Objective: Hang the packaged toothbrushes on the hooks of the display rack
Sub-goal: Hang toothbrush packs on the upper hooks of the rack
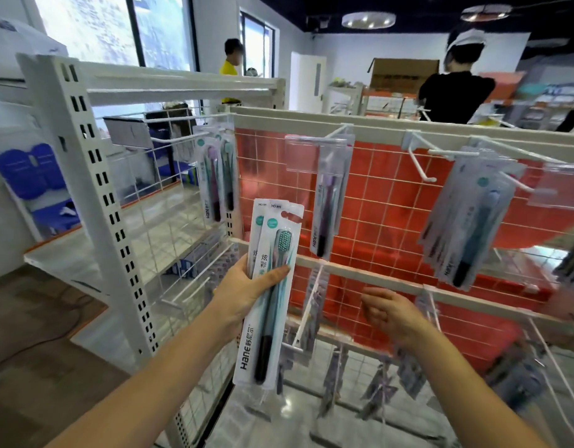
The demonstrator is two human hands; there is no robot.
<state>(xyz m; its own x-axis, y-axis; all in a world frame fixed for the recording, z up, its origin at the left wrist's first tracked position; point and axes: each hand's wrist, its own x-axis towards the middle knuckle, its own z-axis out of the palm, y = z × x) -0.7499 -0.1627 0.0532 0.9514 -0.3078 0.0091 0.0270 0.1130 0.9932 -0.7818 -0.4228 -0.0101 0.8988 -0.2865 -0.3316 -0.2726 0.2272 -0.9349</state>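
Observation:
My left hand (243, 294) grips two packaged toothbrushes (272, 276), held upright in front of the white wire display rack (369, 202). The front pack shows a teal-headed brush and the word Hane. My right hand (394, 315) hovers to the right, fingers loosely curled, holding nothing. On the upper rail a pack (329, 202) hangs from a hook (339, 129). A thicker bunch of packs (466, 218) hangs further right. A bare hook (423, 166) sticks out between them. More packs (216, 176) hang on the left side panel.
A white slotted shelf upright (95, 176) stands at left. Lower rail hooks carry several packs (379, 379). A red bin (440, 253) lies behind the mesh. Two people (457, 82) stand in the background near a cardboard box (402, 72). A blue chair (37, 185) sits far left.

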